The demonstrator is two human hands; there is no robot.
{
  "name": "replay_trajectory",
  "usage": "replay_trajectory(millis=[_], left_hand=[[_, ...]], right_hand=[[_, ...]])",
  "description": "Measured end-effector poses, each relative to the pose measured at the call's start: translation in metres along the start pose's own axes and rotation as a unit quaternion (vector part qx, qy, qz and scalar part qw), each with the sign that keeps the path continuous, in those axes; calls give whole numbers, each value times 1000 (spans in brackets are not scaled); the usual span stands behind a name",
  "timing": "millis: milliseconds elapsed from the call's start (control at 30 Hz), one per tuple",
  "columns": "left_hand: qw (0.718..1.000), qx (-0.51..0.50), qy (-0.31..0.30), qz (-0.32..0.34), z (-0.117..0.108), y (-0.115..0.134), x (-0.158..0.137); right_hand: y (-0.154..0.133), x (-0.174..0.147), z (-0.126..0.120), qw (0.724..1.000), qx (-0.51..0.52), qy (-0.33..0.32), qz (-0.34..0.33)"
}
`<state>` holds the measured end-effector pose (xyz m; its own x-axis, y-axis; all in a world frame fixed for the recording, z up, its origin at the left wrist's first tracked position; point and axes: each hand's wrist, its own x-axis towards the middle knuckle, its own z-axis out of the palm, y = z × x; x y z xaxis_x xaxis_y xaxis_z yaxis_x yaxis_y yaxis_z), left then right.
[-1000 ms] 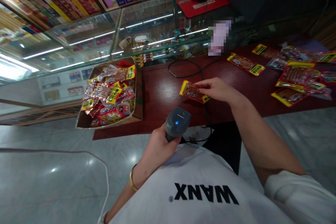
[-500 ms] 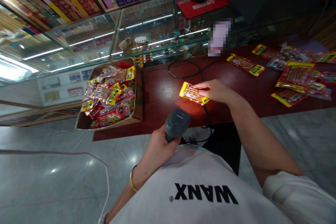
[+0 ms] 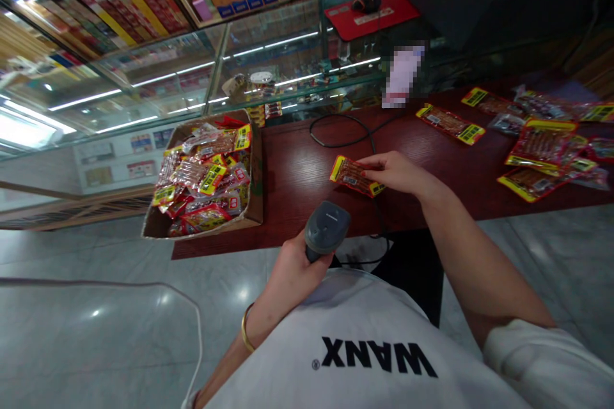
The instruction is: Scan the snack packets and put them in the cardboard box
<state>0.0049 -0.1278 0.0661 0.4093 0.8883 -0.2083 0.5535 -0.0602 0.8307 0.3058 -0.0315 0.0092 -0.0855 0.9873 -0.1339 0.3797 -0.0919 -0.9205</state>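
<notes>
My left hand (image 3: 297, 268) is wrapped round the handle of a dark grey barcode scanner (image 3: 327, 227), whose head points toward the counter. Between the thumb and fingers of my right hand (image 3: 396, 171) is the right part of a snack packet (image 3: 352, 176), red and yellow with a clear window showing brown sticks. The packet is just above or on the dark red wooden counter (image 3: 297, 172); I cannot tell which. To the left stands an open cardboard box (image 3: 256, 188) heaped with similar packets (image 3: 201, 172).
Several loose packets (image 3: 542, 140) lie at the counter's right end, with a single packet (image 3: 451, 123) nearer the middle. A black cable (image 3: 336, 144) loops behind my right hand. Beyond are a glass display case (image 3: 268, 57), a red mouse pad (image 3: 345, 25) and a blurred-out pinkish object (image 3: 401, 77).
The bright scanner light on the held packet has gone out. Both hands keep their holds; the whole view has shifted slightly.
</notes>
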Motion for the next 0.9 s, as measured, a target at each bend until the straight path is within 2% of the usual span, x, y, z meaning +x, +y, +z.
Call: replay_trajectory(millis=[100, 200, 300, 367, 467, 567, 633, 700, 767, 833, 900], left_hand=[[999, -6, 35, -22, -2, -7, 1], [998, -15, 53, -38, -6, -19, 0], [996, -32, 59, -56, -12, -32, -2], [994, -44, 67, -72, -18, -39, -4], [990, -57, 87, -91, -29, -45, -5], [987, -63, 113, -101, -39, -46, -6], [984, -63, 128, -106, -44, -46, -7], [983, -62, 134, -112, -47, -44, -8], [982, -61, 132, -120, -47, -43, -7], [982, -59, 129, -125, -46, -43, -5], [983, -57, 120, -125, -42, -42, -1]], right_hand=[[-14, 7, 9, 999, 35, 18, 18], [-41, 27, 24, 996, 74, 32, 23], [-82, 62, 45, 997, 59, 29, -44], [-115, 90, 63, 991, 5, 33, -133], [-169, 133, 96, 958, -129, 51, -250], [-211, 165, 139, 918, -256, 47, -299], [-227, 176, 170, 902, -318, -3, -294], [-231, 177, 193, 892, -347, -70, -280], [-222, 169, 201, 889, -345, -103, -281], [-201, 154, 190, 900, -303, -82, -302], [-166, 137, 157, 924, -229, -18, -305]])
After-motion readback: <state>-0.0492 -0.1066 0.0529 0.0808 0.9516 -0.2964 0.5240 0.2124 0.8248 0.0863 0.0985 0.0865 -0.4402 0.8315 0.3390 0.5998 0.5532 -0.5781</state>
